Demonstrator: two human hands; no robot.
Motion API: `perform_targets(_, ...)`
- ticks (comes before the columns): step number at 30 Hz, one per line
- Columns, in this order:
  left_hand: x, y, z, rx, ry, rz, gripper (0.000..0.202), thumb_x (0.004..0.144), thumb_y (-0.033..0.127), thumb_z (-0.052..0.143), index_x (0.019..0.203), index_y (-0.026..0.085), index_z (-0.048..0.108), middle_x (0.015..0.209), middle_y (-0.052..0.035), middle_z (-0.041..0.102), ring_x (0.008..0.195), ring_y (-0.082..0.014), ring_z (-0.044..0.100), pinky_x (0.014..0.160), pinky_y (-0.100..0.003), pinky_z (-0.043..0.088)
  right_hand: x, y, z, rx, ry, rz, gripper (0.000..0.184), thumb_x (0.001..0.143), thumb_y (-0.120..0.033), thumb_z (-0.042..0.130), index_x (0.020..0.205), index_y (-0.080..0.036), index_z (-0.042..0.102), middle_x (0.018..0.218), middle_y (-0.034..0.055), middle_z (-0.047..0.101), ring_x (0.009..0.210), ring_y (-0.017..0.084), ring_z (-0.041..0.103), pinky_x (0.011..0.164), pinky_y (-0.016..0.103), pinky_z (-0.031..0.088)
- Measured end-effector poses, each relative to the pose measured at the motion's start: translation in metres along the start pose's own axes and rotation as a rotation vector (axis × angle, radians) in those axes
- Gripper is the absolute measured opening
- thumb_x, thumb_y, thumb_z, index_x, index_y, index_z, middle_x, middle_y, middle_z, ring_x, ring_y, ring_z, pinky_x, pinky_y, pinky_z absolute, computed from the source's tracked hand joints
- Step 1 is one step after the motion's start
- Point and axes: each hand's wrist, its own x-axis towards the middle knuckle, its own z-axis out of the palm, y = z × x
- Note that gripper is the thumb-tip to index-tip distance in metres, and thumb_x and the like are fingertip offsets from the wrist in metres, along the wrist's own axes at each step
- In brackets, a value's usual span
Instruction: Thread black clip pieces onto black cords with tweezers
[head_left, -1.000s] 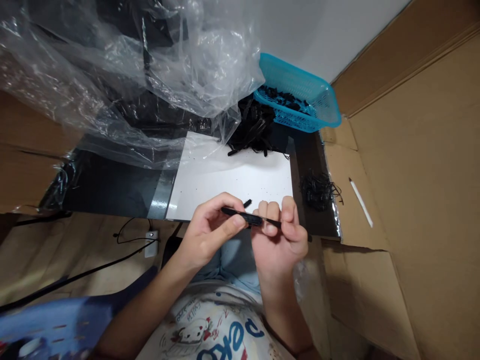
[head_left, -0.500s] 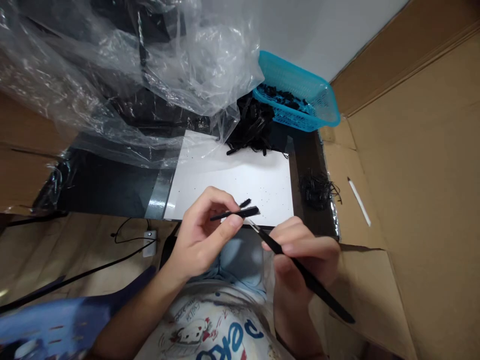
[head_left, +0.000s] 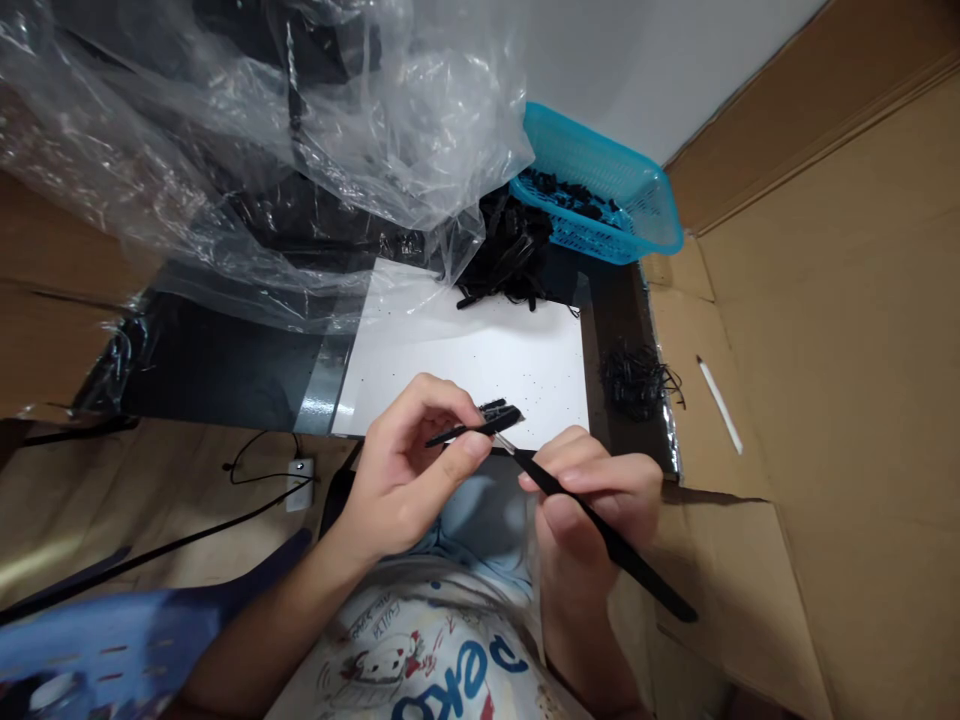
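Note:
Between thumb and fingers, my left hand [head_left: 420, 455] pinches a thin black strip-like part [head_left: 499, 420], held above the near edge of a white sheet [head_left: 480, 355]. My right hand [head_left: 596, 495] is closed around black tweezers [head_left: 611, 545] with pale metal tips. Those tips touch or nearly touch the underside of the black part, close to my left thumb; whether they grip anything is too small to tell. Just behind the part, a smaller black piece [head_left: 493, 405] shows, partly hidden. Dark specks are scattered over the sheet.
A heap of black parts [head_left: 506, 255] lies at the sheet's far edge, beside a blue basket [head_left: 664, 215] with black pieces inside. Clear plastic [head_left: 322, 150] bulges over the back left. Thin black strands [head_left: 637, 380] and a white pen [head_left: 720, 405] lie to the right, near cardboard [head_left: 847, 330].
The tweezers' tips have moved up and left against the black part, my right hand shifting slightly left with them. In my left hand the part has tilted a little.

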Motion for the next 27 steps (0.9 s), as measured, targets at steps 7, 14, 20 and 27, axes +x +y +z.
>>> perform_targets(7,-0.0007,-0.0018,0.0008,-0.011,0.015,0.019,0.006,0.090,0.019,0.061,0.089,0.021,0.055,0.083,-0.0004,0.053,0.073,-0.0119,0.052,0.064,-0.023,0.042,-0.0021,0.0034,0.0065,0.117,0.074,-0.028,0.009,0.089,-0.021,0.061,0.095,-0.020,0.054,0.071,-0.0007,0.059,0.061,0.015,0.051,0.055,0.030,0.041)
perform_targets(14,-0.0024,-0.0038,0.0004,-0.015,0.030,0.028,0.006,0.090,0.019,0.062,0.090,0.021,0.056,0.083,-0.0004,0.054,0.074,-0.0124,0.053,0.065,-0.023,0.043,-0.0026,0.0030,0.0065,0.173,0.055,-0.021,0.010,0.089,-0.017,0.061,0.097,-0.018,0.055,0.072,0.0002,0.060,0.063,0.015,0.052,0.055,0.029,0.041)
perform_targets(20,-0.0009,-0.0020,0.0000,-0.008,0.029,0.029,0.006,0.090,0.019,0.062,0.089,0.021,0.056,0.083,-0.0005,0.053,0.074,-0.0124,0.052,0.064,-0.023,0.043,-0.0041,0.0029,0.0060,0.202,0.056,0.015,0.010,0.089,-0.016,0.060,0.097,-0.018,0.055,0.074,0.0000,0.060,0.065,0.015,0.053,0.056,0.029,0.042)
perform_targets(27,-0.0019,-0.0032,-0.0005,0.002,0.029,0.037,0.006,0.090,0.019,0.062,0.090,0.021,0.056,0.083,-0.0011,0.054,0.074,-0.0128,0.052,0.064,-0.024,0.043,0.0004,0.0012,0.0095,0.125,0.081,-0.004,0.009,0.089,-0.022,0.062,0.092,-0.020,0.054,0.068,-0.0028,0.058,0.060,0.013,0.052,0.054,0.028,0.041)
